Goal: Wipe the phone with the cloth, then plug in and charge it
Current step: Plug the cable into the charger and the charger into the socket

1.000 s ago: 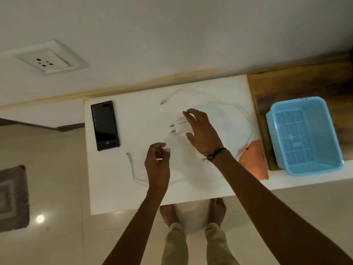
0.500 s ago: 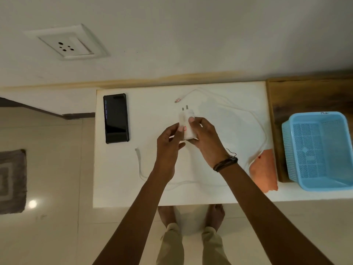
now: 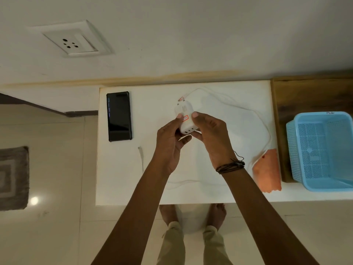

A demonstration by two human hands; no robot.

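A white charger adapter (image 3: 184, 119) is lifted above the middle of the white table (image 3: 152, 192), pins pointing away from me. My left hand (image 3: 170, 144) and my right hand (image 3: 212, 138) both grip it by its sides. The black phone (image 3: 119, 116) lies flat at the table's back left, screen up. A white cable (image 3: 254, 115) loops over the table; one plug end (image 3: 180, 99) lies just beyond the adapter, the other end (image 3: 140, 150) left of my left wrist. The orange cloth (image 3: 267, 171) lies at the table's right front.
A white wall socket (image 3: 76, 41) sits on the wall, up and to the left of the table. A light blue plastic basket (image 3: 322, 150) stands on a wooden surface (image 3: 309, 94) to the right. A grey mat (image 3: 13, 176) lies on the floor at left.
My right hand lifted the adapter off the table and my left hand came up to grip it too. The adapter now points its pins away from me.
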